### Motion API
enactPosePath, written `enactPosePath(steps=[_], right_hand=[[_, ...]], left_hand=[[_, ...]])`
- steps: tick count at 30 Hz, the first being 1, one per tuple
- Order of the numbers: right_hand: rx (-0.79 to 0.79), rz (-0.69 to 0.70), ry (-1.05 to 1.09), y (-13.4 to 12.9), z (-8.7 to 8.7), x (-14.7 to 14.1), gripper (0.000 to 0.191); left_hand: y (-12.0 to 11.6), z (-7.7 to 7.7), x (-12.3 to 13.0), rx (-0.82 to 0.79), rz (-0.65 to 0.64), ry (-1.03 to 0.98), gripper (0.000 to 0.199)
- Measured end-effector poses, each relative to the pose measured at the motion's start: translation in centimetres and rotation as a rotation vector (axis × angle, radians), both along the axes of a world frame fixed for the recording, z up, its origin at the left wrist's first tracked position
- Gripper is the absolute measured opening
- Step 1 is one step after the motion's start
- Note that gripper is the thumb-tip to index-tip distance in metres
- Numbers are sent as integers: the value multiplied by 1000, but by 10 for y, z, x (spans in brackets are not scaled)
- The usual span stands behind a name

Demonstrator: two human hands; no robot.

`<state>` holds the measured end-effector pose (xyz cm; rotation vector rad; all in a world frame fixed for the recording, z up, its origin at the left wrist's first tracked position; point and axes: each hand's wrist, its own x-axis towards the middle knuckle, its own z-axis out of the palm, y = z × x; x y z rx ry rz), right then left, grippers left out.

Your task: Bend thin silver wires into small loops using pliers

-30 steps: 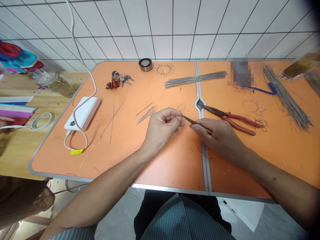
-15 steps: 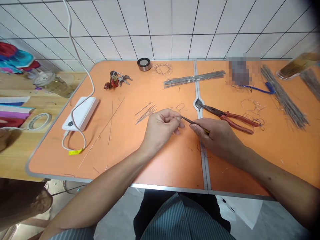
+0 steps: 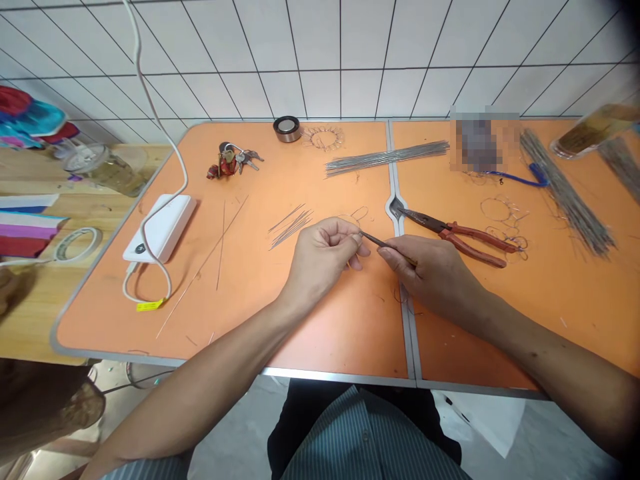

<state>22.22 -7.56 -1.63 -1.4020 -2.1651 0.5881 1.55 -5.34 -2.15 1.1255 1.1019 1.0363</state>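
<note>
My left hand (image 3: 327, 257) is closed in a pinch above the orange table, fingertips pressed together around thin wire. Part of a fine wire loop (image 3: 361, 215) shows just beyond those fingers; the rest is hidden by the hand. In my right hand (image 3: 433, 273) is a thin, dark, pencil-like tool (image 3: 375, 239), its narrow tip reaching the left fingertips. Behind the right hand lie long-nose pliers (image 3: 470, 240) with red-orange handles. Several short cut wires (image 3: 291, 227) rest on the table to the left of my left hand.
A bundle of straight wires (image 3: 387, 159) lies at the back, with a tape roll (image 3: 287, 129) and keys (image 3: 245, 159) further left. A white power bank (image 3: 160, 228) with a cable sits left. Thicker wire bundle (image 3: 567, 193) and tilted jar (image 3: 590, 130) are right. A metal seam (image 3: 410, 340) crosses the table.
Both hands stay nearly in place, with the tool tip still at the left fingertips. The tool looks slightly turned in my right hand; the whole view has shifted a little.
</note>
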Motion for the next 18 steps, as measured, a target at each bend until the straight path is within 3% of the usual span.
enactPosePath(steps=[4,9,12,18], right_hand=[[-38,10,27,2,4,1,27],[-215,-137,121,-1,1,-2,15],[-331,-176,285,-4,-5,-7,17],[-380,-180,432,-6,-11,-15,19]], left_hand=[[4,1,-1,-27,19,-34,7],[9,-1,-2,-138,84,-149,13],[10,-2,-1,-178,86,-218,20],[8,-2,2,-186,83,-267,19]])
